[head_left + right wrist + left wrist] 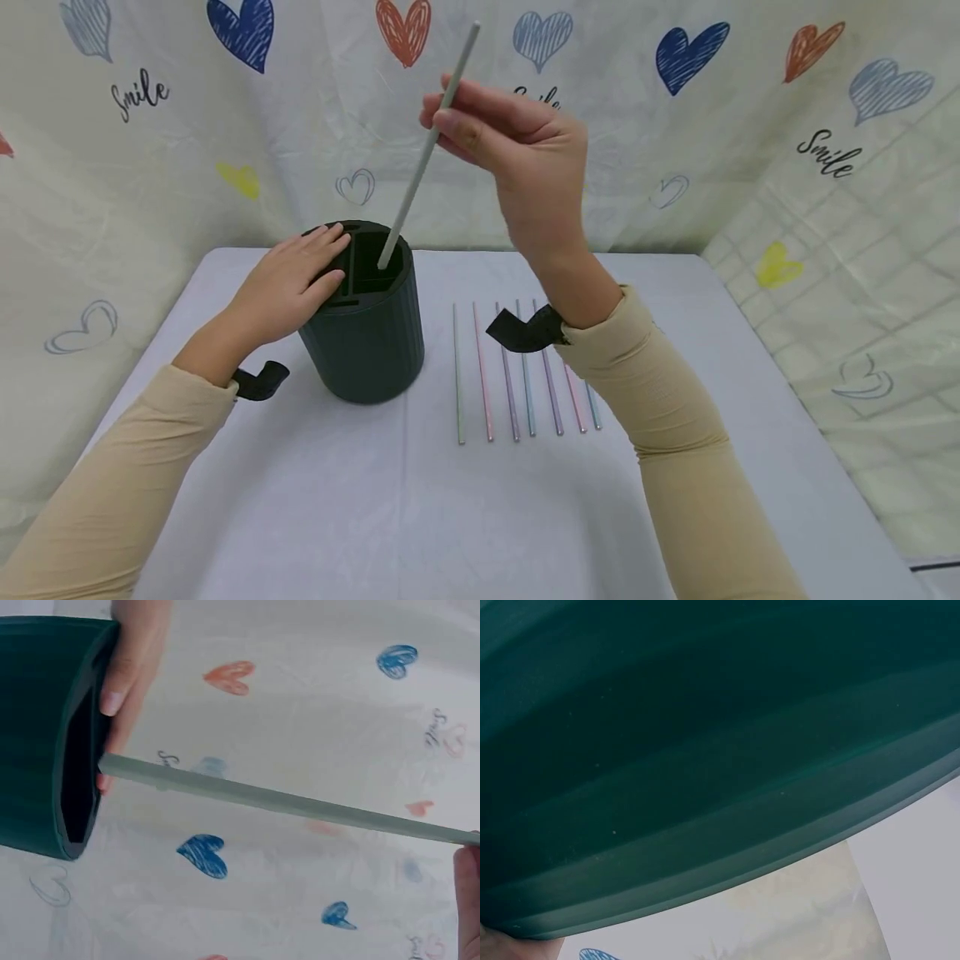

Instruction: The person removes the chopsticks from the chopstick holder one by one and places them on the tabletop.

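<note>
A dark green ribbed pot [363,354] with inner dividers stands on the table; its wall fills most of the left wrist view. My left hand [291,273] rests over the left part of its top, fingers stretched out and thumb near the central divider. High to the right, my right hand [517,137] pinches a pale green straw-like stick [420,171] near its upper part. The stick slants down to the left. Its lower end overlaps the right compartment in the head view, and in the right wrist view the tip is right at the pot's opening [79,776].
Several thin pastel sticks [486,375] lie side by side on the white table [315,508], right of the pot and partly behind the right wrist. A cloth backdrop [465,212] with hearts and lettering hangs behind the table. Each wrist wears a black band piece [260,381].
</note>
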A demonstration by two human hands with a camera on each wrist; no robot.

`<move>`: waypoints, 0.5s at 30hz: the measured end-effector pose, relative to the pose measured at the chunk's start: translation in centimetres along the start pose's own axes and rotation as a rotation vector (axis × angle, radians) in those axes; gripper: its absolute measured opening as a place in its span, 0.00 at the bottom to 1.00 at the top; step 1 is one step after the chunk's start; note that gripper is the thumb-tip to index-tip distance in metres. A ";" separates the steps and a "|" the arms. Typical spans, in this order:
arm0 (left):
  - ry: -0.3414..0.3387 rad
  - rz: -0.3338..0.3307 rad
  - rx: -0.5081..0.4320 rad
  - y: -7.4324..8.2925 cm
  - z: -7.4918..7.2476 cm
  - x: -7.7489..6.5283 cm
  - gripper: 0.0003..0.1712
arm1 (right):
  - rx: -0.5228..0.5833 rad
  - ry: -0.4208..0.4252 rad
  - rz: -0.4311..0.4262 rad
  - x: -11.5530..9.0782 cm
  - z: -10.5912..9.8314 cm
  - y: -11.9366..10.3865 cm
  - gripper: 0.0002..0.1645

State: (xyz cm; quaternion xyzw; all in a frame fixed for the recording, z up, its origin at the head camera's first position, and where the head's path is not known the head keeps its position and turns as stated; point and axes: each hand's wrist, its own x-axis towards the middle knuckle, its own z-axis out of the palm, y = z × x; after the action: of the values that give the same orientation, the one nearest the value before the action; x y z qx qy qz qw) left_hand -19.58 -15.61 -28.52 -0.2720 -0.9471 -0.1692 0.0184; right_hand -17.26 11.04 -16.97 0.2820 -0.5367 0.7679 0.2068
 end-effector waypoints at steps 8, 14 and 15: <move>0.004 -0.005 -0.001 0.1 0.0 0.0 0.33 | 0.024 0.109 0.057 1.1 -4.9 -2.8 0.13; 0.006 -0.001 0.008 0.0 0.1 0.0 0.34 | 0.054 0.212 0.185 1.5 -8.7 -2.9 0.13; 0.006 -0.001 0.010 -0.1 0.1 0.0 0.34 | 0.043 0.225 0.211 1.5 -9.4 -2.8 0.12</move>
State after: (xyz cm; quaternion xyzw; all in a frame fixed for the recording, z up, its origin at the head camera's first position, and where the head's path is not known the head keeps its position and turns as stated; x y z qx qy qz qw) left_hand -19.60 -15.61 -28.67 -0.2709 -0.9480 -0.1653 0.0223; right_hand -18.64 20.84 -16.49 0.1405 -0.5204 0.8234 0.1775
